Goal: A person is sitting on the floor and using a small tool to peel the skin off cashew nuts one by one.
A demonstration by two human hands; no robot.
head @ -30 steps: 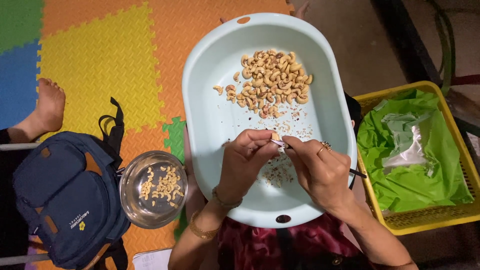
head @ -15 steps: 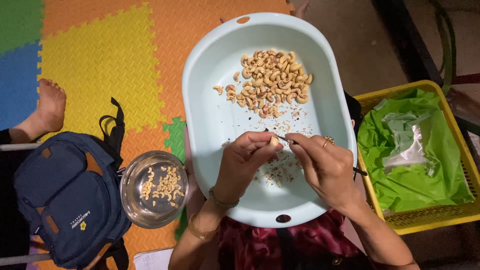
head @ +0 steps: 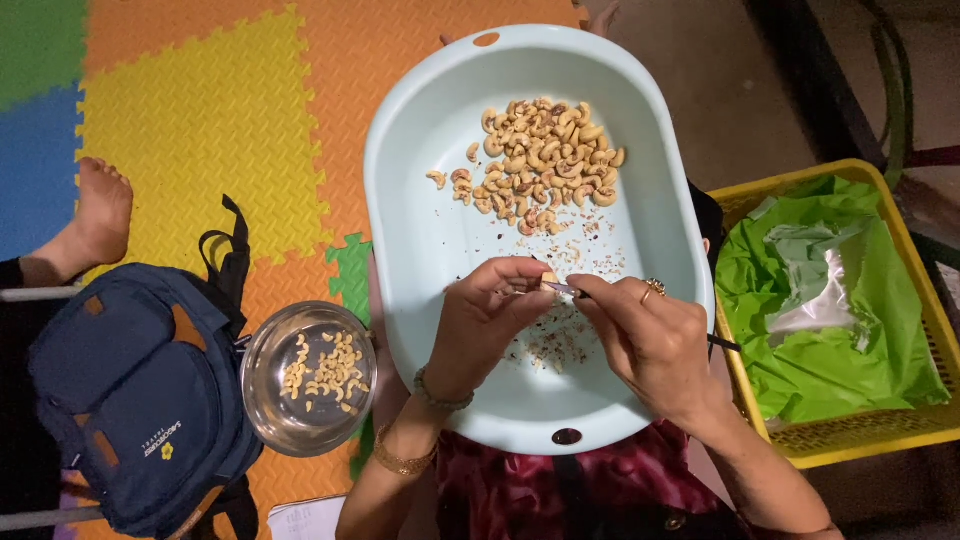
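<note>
- Pinching a cashew (head: 548, 281) over the pale basin (head: 420, 240), the left hand (head: 487, 320) is curled shut.
- Right hand (head: 645, 340) grips a thin pick (head: 562, 288) touching the nut.
- Cashew pile (head: 545, 160) lies at the far end.

We look straight down from our head, close above our lap, onto the pale oval basin (head: 420, 240) that fills the middle, with the foam floor mat (head: 200, 120) left and yellow basket (head: 925, 330) right.
</note>
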